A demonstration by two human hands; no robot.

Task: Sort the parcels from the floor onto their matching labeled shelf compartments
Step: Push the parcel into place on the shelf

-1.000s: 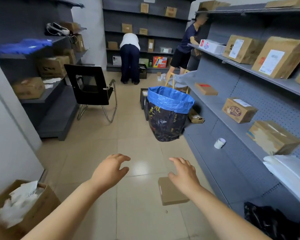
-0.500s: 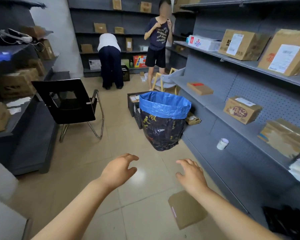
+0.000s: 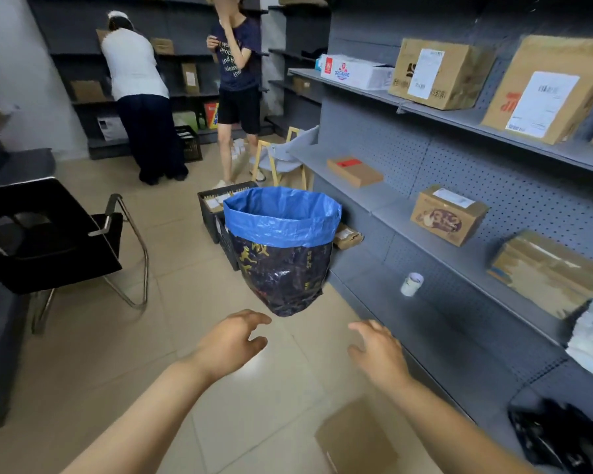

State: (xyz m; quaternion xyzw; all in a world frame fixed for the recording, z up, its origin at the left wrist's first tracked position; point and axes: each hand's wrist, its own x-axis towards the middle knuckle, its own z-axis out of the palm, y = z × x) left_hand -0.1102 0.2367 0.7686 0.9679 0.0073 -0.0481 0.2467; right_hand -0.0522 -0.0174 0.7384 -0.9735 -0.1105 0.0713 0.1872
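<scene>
A flat brown cardboard parcel (image 3: 355, 439) lies on the tiled floor at the bottom of the view, under my right forearm. My left hand (image 3: 231, 342) and my right hand (image 3: 379, 354) reach forward above the floor, both empty with fingers spread. Ahead of them stands a dark sack with a blue liner (image 3: 281, 248). The grey shelving (image 3: 459, 254) on the right holds several brown parcels, such as a printed box (image 3: 447, 215) on the middle shelf and a labelled box (image 3: 439, 73) on the upper shelf.
A black chair (image 3: 52, 234) stands at the left. Black crates (image 3: 216, 208) sit behind the sack. Two people (image 3: 141, 100) (image 3: 238, 87) stand at the far shelves. A small tape roll (image 3: 411, 283) lies on the bottom shelf, a black bag (image 3: 558, 436) at lower right.
The view has swung right and moved forward toward the sack. The floor parcel has slid lower in view, under my right arm. The far person has turned around; the other has straightened up.
</scene>
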